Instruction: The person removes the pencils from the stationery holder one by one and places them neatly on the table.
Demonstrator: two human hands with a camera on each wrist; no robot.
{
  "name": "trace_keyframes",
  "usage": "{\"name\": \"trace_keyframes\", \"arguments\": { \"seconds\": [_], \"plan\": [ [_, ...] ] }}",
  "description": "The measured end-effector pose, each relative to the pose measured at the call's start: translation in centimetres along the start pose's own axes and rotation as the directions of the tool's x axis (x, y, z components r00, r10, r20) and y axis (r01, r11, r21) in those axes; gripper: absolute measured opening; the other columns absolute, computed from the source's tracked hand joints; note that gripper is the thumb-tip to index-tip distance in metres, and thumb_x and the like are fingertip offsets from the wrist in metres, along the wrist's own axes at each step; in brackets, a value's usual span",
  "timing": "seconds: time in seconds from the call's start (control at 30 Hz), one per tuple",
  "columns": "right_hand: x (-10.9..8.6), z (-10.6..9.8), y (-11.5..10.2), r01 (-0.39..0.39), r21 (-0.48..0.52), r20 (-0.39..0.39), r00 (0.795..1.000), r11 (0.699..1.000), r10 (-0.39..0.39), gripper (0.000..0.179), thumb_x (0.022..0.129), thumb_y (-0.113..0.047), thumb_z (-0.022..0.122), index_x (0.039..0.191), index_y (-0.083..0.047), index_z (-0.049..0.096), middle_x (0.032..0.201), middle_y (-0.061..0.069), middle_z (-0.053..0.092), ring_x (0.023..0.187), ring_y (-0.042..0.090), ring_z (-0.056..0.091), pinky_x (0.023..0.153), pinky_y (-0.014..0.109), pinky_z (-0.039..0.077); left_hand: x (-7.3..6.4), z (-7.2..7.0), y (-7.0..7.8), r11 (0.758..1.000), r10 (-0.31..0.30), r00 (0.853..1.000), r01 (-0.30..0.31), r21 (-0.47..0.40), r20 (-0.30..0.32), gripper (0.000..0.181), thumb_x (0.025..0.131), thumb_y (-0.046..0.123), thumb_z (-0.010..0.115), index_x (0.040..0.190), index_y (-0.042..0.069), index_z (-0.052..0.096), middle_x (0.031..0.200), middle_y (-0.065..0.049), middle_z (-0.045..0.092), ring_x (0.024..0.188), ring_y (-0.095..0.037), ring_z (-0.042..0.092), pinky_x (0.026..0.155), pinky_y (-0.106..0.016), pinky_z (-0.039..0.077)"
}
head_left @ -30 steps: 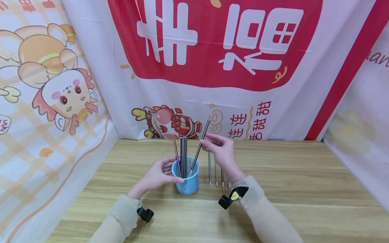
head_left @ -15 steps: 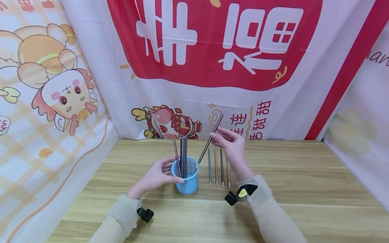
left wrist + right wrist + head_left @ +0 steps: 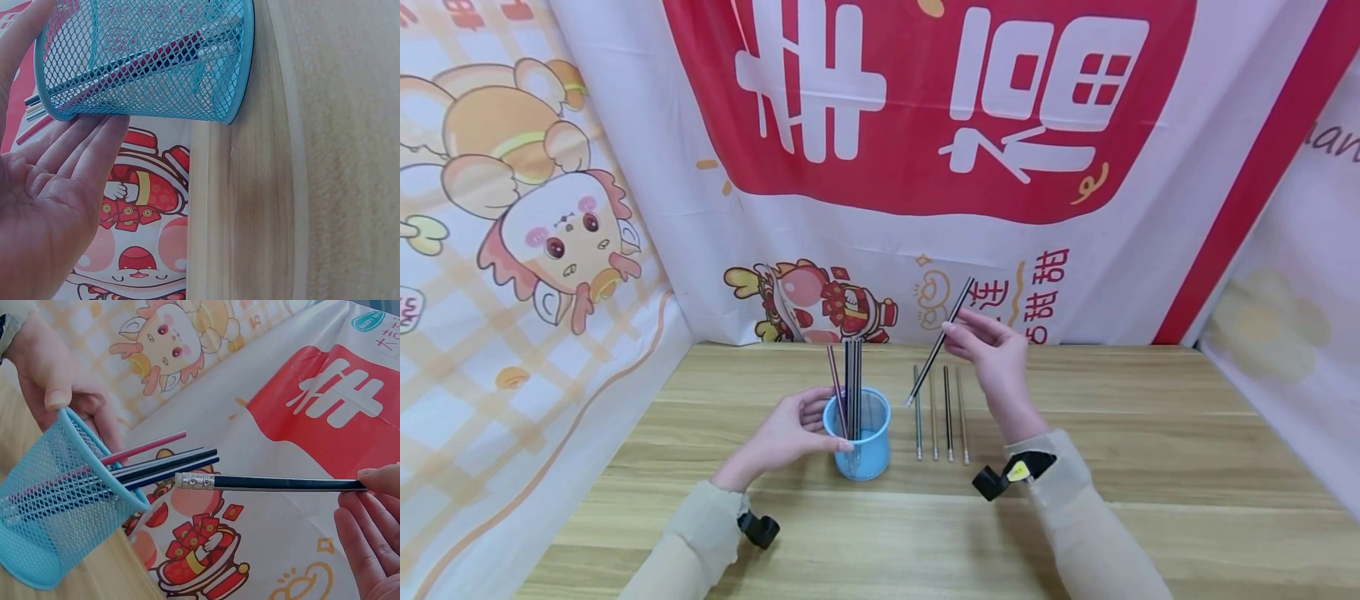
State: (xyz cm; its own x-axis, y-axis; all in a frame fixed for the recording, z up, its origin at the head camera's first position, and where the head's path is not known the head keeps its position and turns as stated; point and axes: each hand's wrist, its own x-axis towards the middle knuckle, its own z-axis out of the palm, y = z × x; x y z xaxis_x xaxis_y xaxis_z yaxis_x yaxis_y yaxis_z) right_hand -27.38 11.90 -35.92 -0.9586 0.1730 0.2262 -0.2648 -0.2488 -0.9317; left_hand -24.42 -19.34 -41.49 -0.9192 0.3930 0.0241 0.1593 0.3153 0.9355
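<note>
Lying nr cup (image 3: 871,458): 4 pencils (image 3: 948,417).

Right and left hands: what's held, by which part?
Right hand: a dark striped pencil, pinched toward the end opposite its eraser. Left hand: the blue mesh cup, held near its rim.

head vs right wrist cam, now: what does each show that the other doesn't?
Head only: four pencils lying in a row on the table, and the right sleeve.

Right wrist only: a green oval logo on the backdrop.

Both: the left hand gripping the blue cup, the pencils inside, and the right hand pinching a black pencil, eraser end clear of the cup.
</note>
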Motion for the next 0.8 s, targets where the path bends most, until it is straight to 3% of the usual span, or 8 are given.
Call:
{"name": "trace_keyframes", "arguments": {
  "seconds": [0.8],
  "plan": [
    [0.9, -3.3, 1.0, -0.041, -0.102, -0.036, 0.999, 0.994, 0.037, 0.045, 0.086, -0.016, 0.085, 0.124, 0.0, 0.068, 0.105, 0.009, 0.075, 0.087, 0.02, 0.074, 0.084, 0.034, 0.061, 0.2, 0.0, -0.2, 1.0, 0.007, 1.0, -0.007, 0.0, 0.0, 0.092, 0.076, 0.021, 0.093, 0.15, -0.002, 0.044, 0.145, -0.021, 0.054, 0.13, -0.033, 0.054, 0.107, -0.038, 0.047]
  ]
}}
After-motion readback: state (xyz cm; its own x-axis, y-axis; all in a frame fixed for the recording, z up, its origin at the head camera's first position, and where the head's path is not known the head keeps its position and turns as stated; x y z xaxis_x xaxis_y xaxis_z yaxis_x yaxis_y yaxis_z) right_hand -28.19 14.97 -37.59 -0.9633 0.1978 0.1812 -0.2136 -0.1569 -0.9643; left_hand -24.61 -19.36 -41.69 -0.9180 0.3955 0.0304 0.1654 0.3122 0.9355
